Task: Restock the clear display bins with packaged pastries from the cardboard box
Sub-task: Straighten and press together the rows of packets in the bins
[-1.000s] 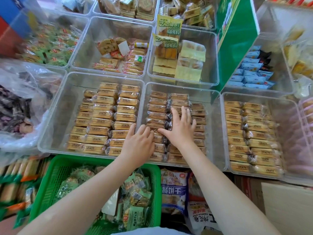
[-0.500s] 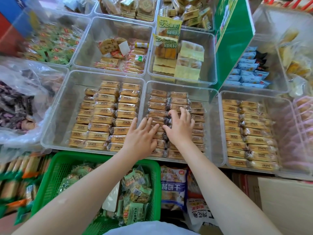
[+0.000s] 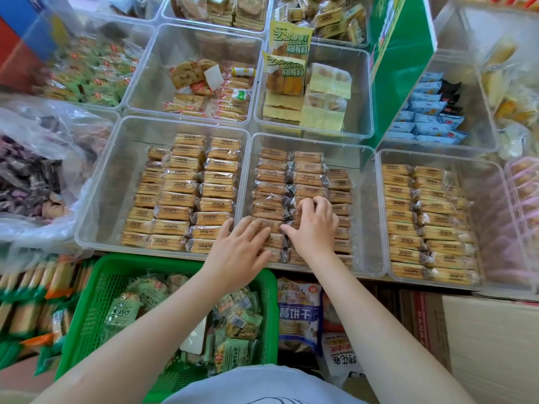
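Observation:
The middle clear bin [image 3: 364, 199] holds three columns of brown packaged pastries [image 3: 271, 182] in clear wrappers. My left hand [image 3: 242, 249] lies with fairly straight fingers on the front packets of the left column, reaching over the bin's near wall. Just to its right, my right hand [image 3: 316, 225] rests on the middle column, its fingertips curled down onto a packet there. The two thumbs nearly touch. The cardboard box [image 3: 484, 339] shows at the lower right, partly cut off by the frame edge.
Like pastries fill the clear bins to the left [image 3: 96, 199] and right [image 3: 493, 205]. Behind stand bins of other snacks and a green box [image 3: 399, 68]. Below the bins sit a green basket [image 3: 87, 316] of green packets and loose snack bags [image 3: 300, 316].
My right hand has drawn back toward me and its flat, spread fingers have curled onto the packets. My left hand's fingers have straightened and reached further over the left column.

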`<action>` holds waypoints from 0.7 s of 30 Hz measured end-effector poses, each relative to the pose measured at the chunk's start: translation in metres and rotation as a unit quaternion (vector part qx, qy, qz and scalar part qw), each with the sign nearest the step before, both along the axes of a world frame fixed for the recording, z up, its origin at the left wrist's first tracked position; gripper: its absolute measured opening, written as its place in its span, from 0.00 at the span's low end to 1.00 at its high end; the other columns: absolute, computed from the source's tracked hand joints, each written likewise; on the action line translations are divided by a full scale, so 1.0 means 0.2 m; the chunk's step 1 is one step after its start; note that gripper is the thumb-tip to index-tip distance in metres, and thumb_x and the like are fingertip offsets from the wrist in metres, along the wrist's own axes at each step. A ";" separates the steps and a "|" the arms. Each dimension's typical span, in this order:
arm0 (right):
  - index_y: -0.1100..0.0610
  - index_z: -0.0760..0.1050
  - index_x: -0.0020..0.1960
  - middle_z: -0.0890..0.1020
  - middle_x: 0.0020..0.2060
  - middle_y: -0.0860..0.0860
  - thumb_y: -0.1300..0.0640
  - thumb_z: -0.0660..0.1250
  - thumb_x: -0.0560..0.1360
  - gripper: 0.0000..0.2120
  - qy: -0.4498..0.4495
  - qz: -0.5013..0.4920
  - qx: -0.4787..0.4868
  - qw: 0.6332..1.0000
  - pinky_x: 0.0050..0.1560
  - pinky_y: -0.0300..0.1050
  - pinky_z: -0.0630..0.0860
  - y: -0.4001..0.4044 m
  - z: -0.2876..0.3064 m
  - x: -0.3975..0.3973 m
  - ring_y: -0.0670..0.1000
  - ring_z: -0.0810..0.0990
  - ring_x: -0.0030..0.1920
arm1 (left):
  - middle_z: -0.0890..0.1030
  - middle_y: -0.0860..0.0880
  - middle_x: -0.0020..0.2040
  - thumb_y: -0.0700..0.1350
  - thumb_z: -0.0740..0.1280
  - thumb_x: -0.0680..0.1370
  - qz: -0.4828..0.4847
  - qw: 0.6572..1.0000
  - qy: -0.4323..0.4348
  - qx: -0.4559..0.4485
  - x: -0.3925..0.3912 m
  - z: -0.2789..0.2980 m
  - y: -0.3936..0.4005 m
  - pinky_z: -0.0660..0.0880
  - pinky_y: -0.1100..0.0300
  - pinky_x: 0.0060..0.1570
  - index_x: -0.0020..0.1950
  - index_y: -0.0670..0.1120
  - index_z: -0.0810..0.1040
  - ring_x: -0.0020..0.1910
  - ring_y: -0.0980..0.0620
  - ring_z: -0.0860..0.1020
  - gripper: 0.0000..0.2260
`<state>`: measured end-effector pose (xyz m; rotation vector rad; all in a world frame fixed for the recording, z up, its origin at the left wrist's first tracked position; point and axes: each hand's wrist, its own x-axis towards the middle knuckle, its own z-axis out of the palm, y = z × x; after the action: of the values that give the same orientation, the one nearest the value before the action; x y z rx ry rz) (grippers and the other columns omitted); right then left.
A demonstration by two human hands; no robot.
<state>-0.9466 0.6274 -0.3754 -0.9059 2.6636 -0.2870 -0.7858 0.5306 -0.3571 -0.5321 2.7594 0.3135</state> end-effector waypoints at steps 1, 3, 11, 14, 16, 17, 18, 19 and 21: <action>0.53 0.68 0.66 0.64 0.74 0.57 0.40 0.71 0.74 0.27 0.005 0.001 0.006 1.000 0.75 0.60 0.58 -0.02 0.00 0.00 0.57 0.57 0.77 | 0.59 0.50 0.81 0.63 0.37 0.80 0.005 1.000 -0.003 0.001 0.00 -0.01 0.01 0.48 0.42 0.78 0.82 0.52 0.58 0.81 0.49 0.51 0.33; 0.53 0.68 0.64 0.65 0.73 0.57 0.40 0.71 0.74 0.27 0.014 -0.007 0.011 1.000 0.74 0.61 0.58 -0.04 0.00 0.01 0.58 0.58 0.76 | 0.59 0.51 0.81 0.63 0.34 0.79 0.016 1.000 -0.006 0.002 0.00 -0.01 0.03 0.49 0.42 0.77 0.82 0.53 0.57 0.81 0.49 0.50 0.35; 0.52 0.71 0.61 0.68 0.70 0.55 0.36 0.71 0.72 0.27 0.004 0.013 -0.030 0.999 0.73 0.59 0.60 0.07 0.07 0.02 0.56 0.60 0.74 | 0.70 0.49 0.76 0.61 0.40 0.83 0.008 1.000 0.017 -0.021 0.05 0.00 0.05 0.51 0.42 0.77 0.77 0.48 0.69 0.79 0.48 0.60 0.31; 0.53 0.69 0.63 0.67 0.71 0.56 0.30 0.69 0.70 0.33 -0.011 0.015 0.038 0.999 0.72 0.60 0.62 0.12 0.08 0.05 0.57 0.60 0.75 | 0.73 0.49 0.74 0.62 0.41 0.82 -0.002 1.000 0.017 -0.018 0.12 -0.03 0.08 0.55 0.42 0.76 0.77 0.48 0.70 0.78 0.48 0.63 0.32; 0.53 0.68 0.65 0.67 0.71 0.56 0.31 0.69 0.70 0.35 -0.008 0.002 0.069 0.998 0.71 0.60 0.64 0.11 0.08 0.07 0.58 0.60 0.75 | 0.72 0.49 0.75 0.62 0.41 0.82 0.007 1.000 0.015 -0.011 0.12 -0.03 0.09 0.56 0.41 0.76 0.77 0.48 0.69 0.78 0.47 0.63 0.33; 0.53 0.68 0.65 0.67 0.71 0.56 0.31 0.70 0.70 0.34 -0.002 -0.003 0.077 0.997 0.71 0.60 0.64 0.09 0.08 0.08 0.58 0.60 0.74 | 0.72 0.49 0.75 0.62 0.41 0.82 0.011 1.000 0.017 -0.009 0.11 -0.02 0.10 0.57 0.41 0.76 0.77 0.48 0.70 0.77 0.47 0.64 0.32; 0.53 0.69 0.63 0.67 0.70 0.56 0.33 0.71 0.70 0.32 0.007 -0.007 0.076 0.997 0.70 0.60 0.65 0.08 0.08 0.09 0.58 0.61 0.73 | 0.73 0.49 0.74 0.62 0.42 0.82 0.015 1.000 0.021 -0.007 0.11 -0.02 0.10 0.58 0.40 0.75 0.76 0.48 0.71 0.76 0.47 0.65 0.32; 0.52 0.69 0.61 0.69 0.68 0.56 0.34 0.72 0.70 0.29 0.017 -0.006 0.065 0.998 0.69 0.59 0.65 0.06 0.09 0.09 0.58 0.63 0.71 | 0.74 0.48 0.73 0.61 0.43 0.82 0.018 0.999 0.028 -0.007 0.11 -0.01 0.11 0.60 0.40 0.75 0.74 0.48 0.73 0.75 0.47 0.67 0.31; 0.51 0.72 0.56 0.71 0.61 0.54 0.40 0.74 0.71 0.22 0.049 0.032 0.023 0.998 0.65 0.56 0.67 0.05 0.09 0.11 0.57 0.67 0.65 | 0.76 0.48 0.69 0.58 0.46 0.83 0.019 0.998 0.060 -0.017 0.10 -0.01 0.10 0.64 0.41 0.72 0.70 0.48 0.76 0.72 0.47 0.71 0.27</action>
<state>-0.9237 0.6372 -0.3571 -1.0144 2.7109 -0.1708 -0.7653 0.5514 -0.3587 -0.5938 2.8772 0.3186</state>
